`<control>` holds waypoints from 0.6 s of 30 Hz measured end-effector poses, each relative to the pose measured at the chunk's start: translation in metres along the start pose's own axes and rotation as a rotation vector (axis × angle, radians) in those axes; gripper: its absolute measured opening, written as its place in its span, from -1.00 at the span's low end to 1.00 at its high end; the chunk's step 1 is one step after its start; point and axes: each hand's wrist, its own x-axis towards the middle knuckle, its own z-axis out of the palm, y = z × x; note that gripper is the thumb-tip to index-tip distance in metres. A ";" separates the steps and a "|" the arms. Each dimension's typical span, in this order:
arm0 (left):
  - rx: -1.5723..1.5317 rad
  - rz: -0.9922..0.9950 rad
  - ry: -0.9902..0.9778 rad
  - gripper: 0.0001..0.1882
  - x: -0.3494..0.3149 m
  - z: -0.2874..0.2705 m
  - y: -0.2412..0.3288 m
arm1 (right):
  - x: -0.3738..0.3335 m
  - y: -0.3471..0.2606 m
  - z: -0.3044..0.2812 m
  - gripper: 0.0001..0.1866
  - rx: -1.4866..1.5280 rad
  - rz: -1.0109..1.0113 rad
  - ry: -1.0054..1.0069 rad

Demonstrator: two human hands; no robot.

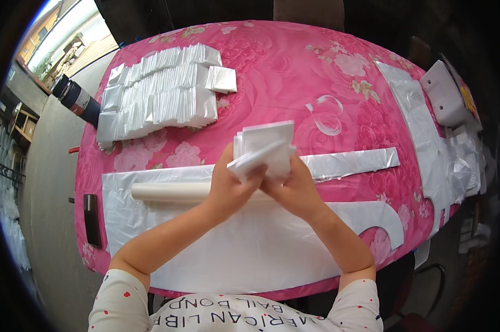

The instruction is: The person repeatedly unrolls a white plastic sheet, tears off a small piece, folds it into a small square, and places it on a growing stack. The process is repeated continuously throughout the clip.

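Over the middle of the table I hold a small bundle of folded white plastic sheets (267, 138) in front of me. My left hand (234, 187) is closed round its lower left side. My right hand (292, 191) grips the lower right side, close against the left. The folded pieces fan apart slightly between my hands, and the fingertips are partly hidden and blurred. Beneath my wrists lies a pale roll (169, 192) on a large flat white plastic sheet (239, 254). A narrow folded plastic strip (366, 160) sticks out past my right hand.
Rows of folded white packets (161, 91) stand at the far left, with one loose packet (222, 79) beside them. A dark bottle (77, 101) and a phone (91, 221) sit by the left edge. A clear ribbon loop (326, 116), more sheeting (407, 102) and a white container (444, 91) lie rightward.
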 end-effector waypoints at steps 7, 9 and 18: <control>0.198 0.119 -0.004 -0.07 -0.138 -0.026 -0.039 | -0.097 0.029 0.061 -0.03 -0.213 -0.059 -0.128; 0.344 0.145 -0.006 0.14 -0.148 -0.033 -0.040 | -0.104 0.047 0.065 -0.01 -0.425 -0.217 -0.125; 0.234 0.373 -0.047 0.22 -0.151 -0.034 -0.030 | -0.119 0.042 0.081 -0.07 -0.552 -0.316 0.006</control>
